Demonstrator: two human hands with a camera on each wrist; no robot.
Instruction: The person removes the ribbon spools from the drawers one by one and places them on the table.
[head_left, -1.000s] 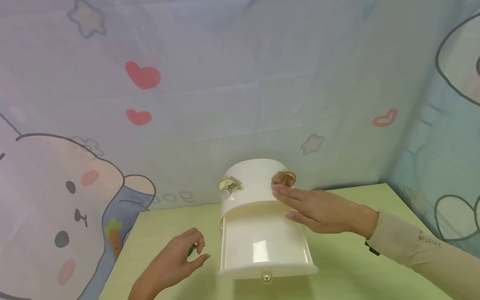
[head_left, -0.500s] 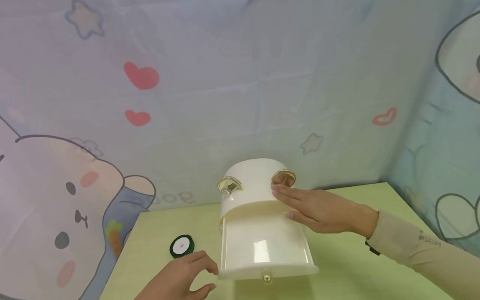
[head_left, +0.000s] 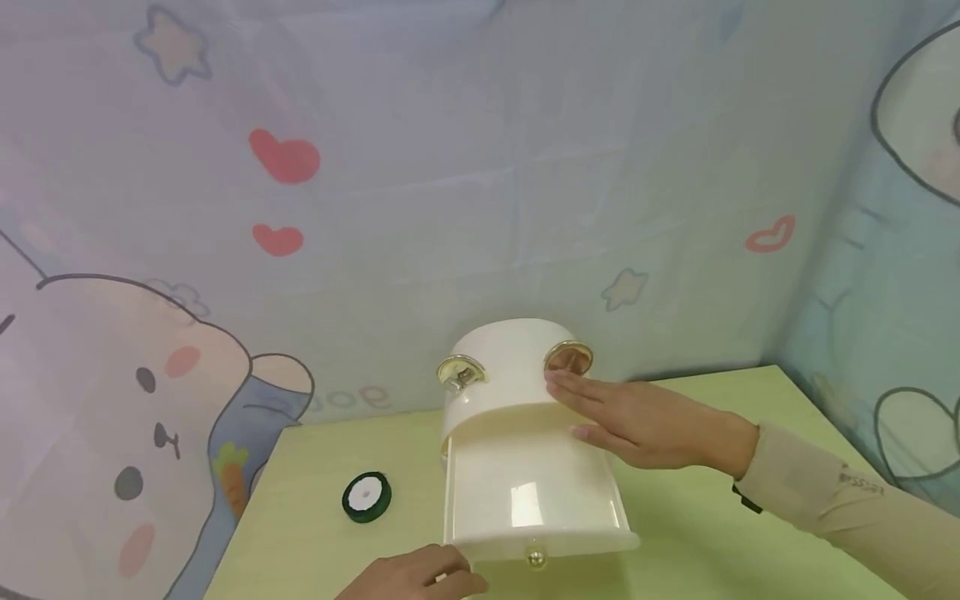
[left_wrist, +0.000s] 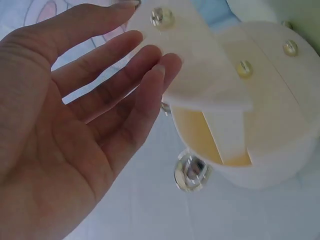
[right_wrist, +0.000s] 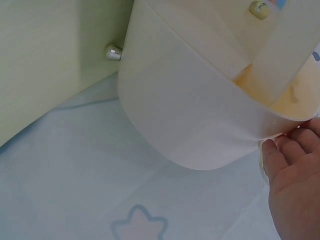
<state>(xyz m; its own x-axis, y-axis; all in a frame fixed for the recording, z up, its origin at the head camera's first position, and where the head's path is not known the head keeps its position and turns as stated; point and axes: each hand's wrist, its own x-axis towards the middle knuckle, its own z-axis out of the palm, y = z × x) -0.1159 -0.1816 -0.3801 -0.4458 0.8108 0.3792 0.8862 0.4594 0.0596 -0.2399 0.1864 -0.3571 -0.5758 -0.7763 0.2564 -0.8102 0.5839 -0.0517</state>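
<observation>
At the table's near edge, the left hand point(head_left: 416, 577) lies open with straight fingers just beside the pulled-out drawer point(head_left: 534, 496) of the white box point(head_left: 510, 375); the drawer looks empty. Farther back, the right hand point(head_left: 637, 417) presses flat, fingers straight, against the box's right side. A green ribbon roll point(head_left: 367, 497) lies left.

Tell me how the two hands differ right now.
The right hand lies flat, fingers straight, against the side of the cream drawer box; the left hand hovers near the pulled-out drawer, touching nothing visible. The right shows fully; the left is half out of frame. Both are open.
</observation>
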